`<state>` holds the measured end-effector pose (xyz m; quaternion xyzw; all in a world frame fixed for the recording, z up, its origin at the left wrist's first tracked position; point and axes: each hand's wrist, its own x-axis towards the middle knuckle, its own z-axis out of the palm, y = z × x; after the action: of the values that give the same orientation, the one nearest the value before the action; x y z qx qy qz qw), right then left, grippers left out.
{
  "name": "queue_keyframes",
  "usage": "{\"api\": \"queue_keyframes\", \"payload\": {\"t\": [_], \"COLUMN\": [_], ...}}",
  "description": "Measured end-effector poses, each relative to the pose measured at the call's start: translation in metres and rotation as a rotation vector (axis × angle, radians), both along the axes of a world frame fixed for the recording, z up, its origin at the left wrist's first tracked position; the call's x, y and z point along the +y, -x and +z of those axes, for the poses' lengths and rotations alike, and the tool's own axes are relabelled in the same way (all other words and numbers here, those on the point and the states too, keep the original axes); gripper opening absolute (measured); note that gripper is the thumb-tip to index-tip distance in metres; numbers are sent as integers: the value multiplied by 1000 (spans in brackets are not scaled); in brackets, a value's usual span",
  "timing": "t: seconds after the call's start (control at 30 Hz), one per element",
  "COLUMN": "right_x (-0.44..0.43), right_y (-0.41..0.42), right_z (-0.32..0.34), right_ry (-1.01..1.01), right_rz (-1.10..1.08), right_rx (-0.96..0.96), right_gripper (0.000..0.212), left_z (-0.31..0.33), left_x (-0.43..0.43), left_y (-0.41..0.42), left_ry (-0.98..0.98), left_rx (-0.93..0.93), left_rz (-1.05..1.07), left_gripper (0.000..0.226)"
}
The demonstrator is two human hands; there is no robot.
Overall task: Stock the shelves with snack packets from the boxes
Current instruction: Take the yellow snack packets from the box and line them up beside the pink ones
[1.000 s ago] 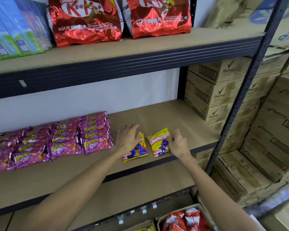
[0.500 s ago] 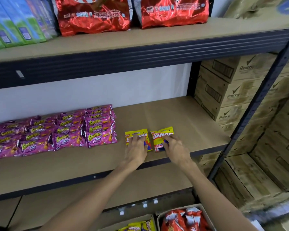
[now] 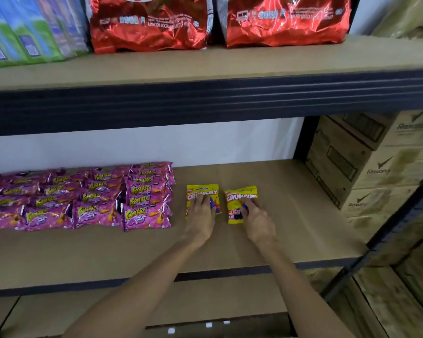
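Two yellow Crunchy snack packets lie flat side by side on the middle shelf (image 3: 303, 215). My left hand (image 3: 200, 217) rests with straight fingers on the left packet (image 3: 202, 190). My right hand (image 3: 258, 222) presses its fingers on the right packet (image 3: 241, 192), which sits slightly tilted. Both packets lie just right of the purple packets.
Several purple Cornitoz packets (image 3: 83, 196) fill the shelf's left part in rows. Red KitKat bags (image 3: 149, 23) and blue-green cartons (image 3: 22, 32) stand on the upper shelf. Stacked cardboard boxes (image 3: 366, 167) stand to the right behind the dark upright post (image 3: 401, 215).
Both hands have pushed the two yellow packets further back on the shelf and straightened them. The view has dropped nearer the shelf, so the boxes below are out of sight.
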<state>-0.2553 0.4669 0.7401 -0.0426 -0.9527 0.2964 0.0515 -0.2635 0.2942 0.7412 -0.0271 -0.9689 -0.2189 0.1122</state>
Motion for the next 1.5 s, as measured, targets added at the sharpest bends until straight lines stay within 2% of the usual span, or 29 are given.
{"api": "queue_keyframes", "payload": {"t": [0.3, 0.47, 0.73, 1.03, 1.17, 1.5], "right_x": [-5, -7, -12, -14, -15, -18], "right_y": [71, 102, 135, 138, 138, 137], "right_z": [-16, -18, -21, -26, -24, -24], "right_ry": [26, -34, -84, -173, -192, -225], "right_rz": [-4, 20, 38, 84, 106, 88], "right_rx": [54, 122, 127, 122, 69, 20], "right_gripper": [36, 36, 36, 43, 50, 53], "left_z": [-12, -16, -20, -25, -24, -21], "left_x": [-3, -6, -9, -10, -8, -8], "left_y": [65, 91, 110, 111, 108, 106], "left_ry": [-6, 20, 13, 20, 48, 63], "left_rx": [87, 87, 114, 172, 182, 96], "left_rz": [30, 77, 143, 209, 220, 197], "left_gripper": [35, 38, 37, 27, 30, 41]}}
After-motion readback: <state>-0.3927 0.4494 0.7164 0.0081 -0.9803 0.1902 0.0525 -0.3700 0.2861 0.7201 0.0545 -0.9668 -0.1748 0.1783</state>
